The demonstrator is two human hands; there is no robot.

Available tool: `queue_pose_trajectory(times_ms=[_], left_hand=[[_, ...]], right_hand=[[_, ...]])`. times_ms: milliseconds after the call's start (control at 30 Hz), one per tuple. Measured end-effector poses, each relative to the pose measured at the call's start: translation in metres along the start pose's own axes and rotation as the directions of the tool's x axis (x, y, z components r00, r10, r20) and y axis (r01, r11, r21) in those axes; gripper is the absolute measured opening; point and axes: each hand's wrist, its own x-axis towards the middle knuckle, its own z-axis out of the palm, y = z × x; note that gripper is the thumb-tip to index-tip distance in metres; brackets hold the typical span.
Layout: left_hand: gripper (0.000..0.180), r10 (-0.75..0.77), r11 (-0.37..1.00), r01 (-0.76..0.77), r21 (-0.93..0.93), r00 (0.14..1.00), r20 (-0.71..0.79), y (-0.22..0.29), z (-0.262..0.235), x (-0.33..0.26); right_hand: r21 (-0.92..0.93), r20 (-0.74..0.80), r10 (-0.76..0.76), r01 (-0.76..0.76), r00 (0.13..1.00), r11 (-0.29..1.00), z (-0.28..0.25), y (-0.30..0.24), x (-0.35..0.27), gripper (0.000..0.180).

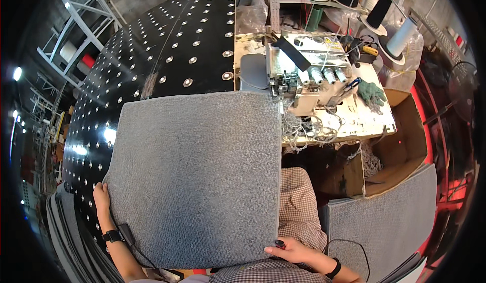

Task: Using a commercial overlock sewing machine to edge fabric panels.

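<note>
Mat: I see a grey carpet mat [195, 174] lying flat on the black table [167, 55], its right edge running straight down from the sewing machine [298, 73] toward my lap.
Left hand: my left hand [101, 198] sits at the mat's lower left edge — fingers curled onto the edge, thumb side hidden, so I cannot tell how firm the hold is.
Right hand: my right hand [293, 251] pinches the mat's lower right corner, fingers closed flat over it.
Table: black, studded with rows of small metal discs, bare beyond the mat's top edge.
Machine: white, just beside the mat's top right corner — loose thread tangled below it.
Behind it: thread cones [400, 35] on a stand, a green glove [373, 93] on the bench.
Right side: an open cardboard box [400, 146], and a second grey mat [379, 222] lower down, well apart from the first.
</note>
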Motion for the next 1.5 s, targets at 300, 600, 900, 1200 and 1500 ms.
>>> queue_pose_trajectory(times_ms=[300,600,900,1200,1500], left_hand=[[0.022,-0.003,1.000,0.004,0.015,0.999,-0.038,0.007,-0.008,0.008],[0.023,0.009,1.000,-0.007,0.024,0.996,-0.087,0.034,-0.015,0.018],[0.025,0.034,0.994,-0.024,0.105,0.995,-0.092,0.048,-0.015,0.050],[0.024,0.007,0.995,-0.002,0.098,0.999,-0.050,0.063,-0.011,0.074],[0.023,0.066,0.997,-0.060,0.056,0.992,-0.105,0.078,-0.009,0.087]], right_hand=[[0.027,0.062,0.045,-0.046,0.997,0.999,-0.005,-0.002,0.006,0.040],[0.029,0.034,-0.027,0.026,0.999,0.999,-0.024,-0.018,0.006,0.040],[0.098,0.003,-0.074,0.073,0.997,0.992,-0.028,-0.034,0.017,0.034],[0.103,-0.005,-0.064,0.064,0.998,0.993,-0.044,-0.055,0.025,0.030],[0.138,-0.060,-0.201,0.208,0.978,0.968,-0.053,-0.060,0.035,0.028]])
